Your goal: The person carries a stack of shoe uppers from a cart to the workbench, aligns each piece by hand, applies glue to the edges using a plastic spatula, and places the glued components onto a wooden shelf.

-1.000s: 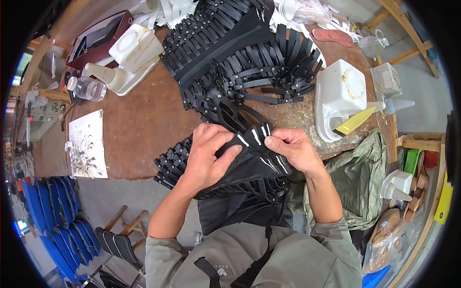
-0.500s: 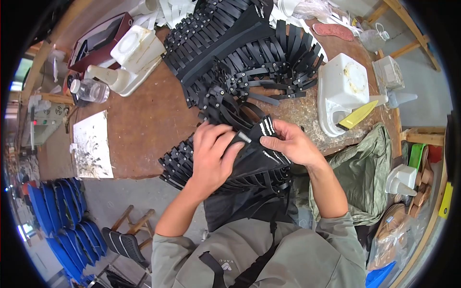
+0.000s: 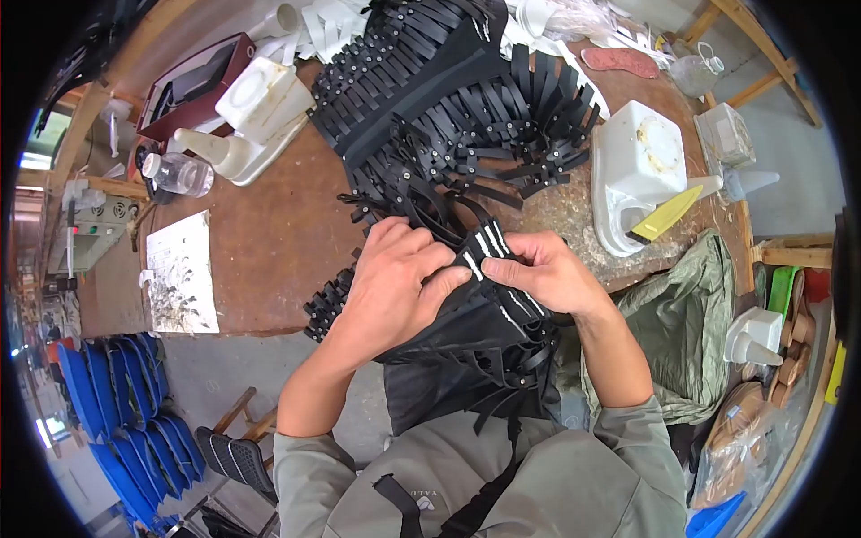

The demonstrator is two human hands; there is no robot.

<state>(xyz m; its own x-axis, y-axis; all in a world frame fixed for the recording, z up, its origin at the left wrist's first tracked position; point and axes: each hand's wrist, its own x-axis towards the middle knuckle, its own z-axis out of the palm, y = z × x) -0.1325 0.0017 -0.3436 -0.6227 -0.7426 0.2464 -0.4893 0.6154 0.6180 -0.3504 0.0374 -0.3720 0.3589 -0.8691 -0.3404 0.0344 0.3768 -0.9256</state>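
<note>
Black strap pieces with small metal studs, resembling sandal uppers, are in my hands. My right hand (image 3: 549, 273) pinches a stack of black strap ends (image 3: 487, 235) marked with white stripes, thumb on top. My left hand (image 3: 387, 285) is closed on another black strap end with a white stripe (image 3: 473, 266), pressed close beside that stack; its fingertips are partly hidden. More of the studded straps (image 3: 330, 300) hang below and behind my left hand, over the table edge. A large pile of similar black strap pieces (image 3: 408, 99) lies just beyond my hands.
On the brown table (image 3: 269, 269) stand white plastic holders at left (image 3: 260, 94) and right (image 3: 641, 148), the latter with a yellow blade-like piece (image 3: 668, 215). A water bottle (image 3: 179, 173) and a stained paper (image 3: 182, 273) are at left. Green cloth (image 3: 673, 332) hangs at right.
My left hand has turned and shifted right, bringing its white-striped strap end against the stack. More white-striped ends now show in front of my right hand, which stays nearly in place.
</note>
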